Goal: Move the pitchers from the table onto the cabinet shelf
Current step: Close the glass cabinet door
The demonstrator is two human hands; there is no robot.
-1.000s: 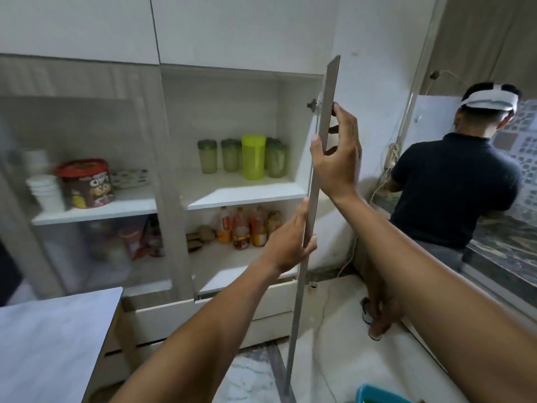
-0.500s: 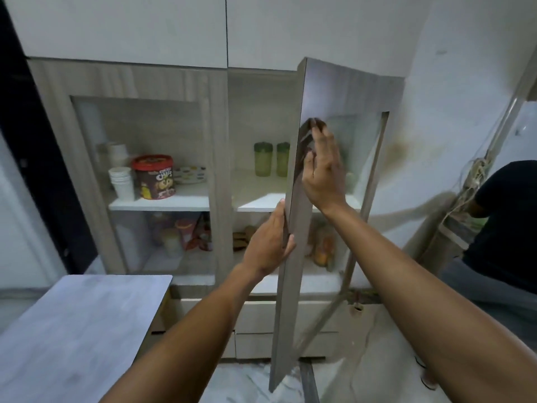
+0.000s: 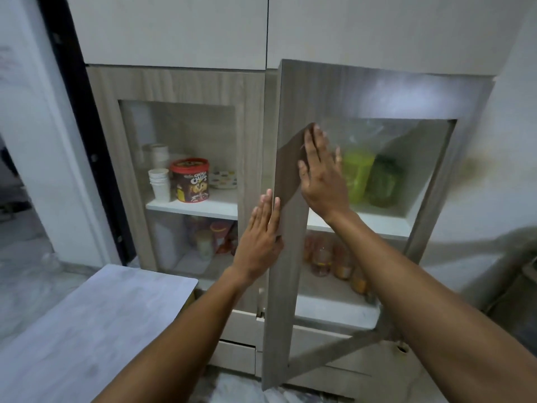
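Green pitchers (image 3: 358, 175) stand on the white cabinet shelf (image 3: 372, 222), seen blurred through the glass of the right cabinet door (image 3: 290, 257). The door is almost shut, a narrow gap left at its left edge. My right hand (image 3: 319, 175) lies flat, fingers apart, against the door's left frame and glass. My left hand (image 3: 261, 231) is flat against the same frame lower down, fingers straight. Neither hand holds anything. The grey table (image 3: 96, 330) at lower left has no pitchers on its visible top.
Behind the left glass door sit a red chocolate-cereal tin (image 3: 190, 180), stacked white cups (image 3: 159, 183) and a plate on a shelf. Bottles (image 3: 334, 257) stand on the lower right shelf. Drawers run below the cabinet. A dark doorway opens at far left.
The right door has swung from wide open to nearly shut. Both hands went from gripping its edge to pressing flat on its front. My view has turned left, and the person at right is gone from sight.
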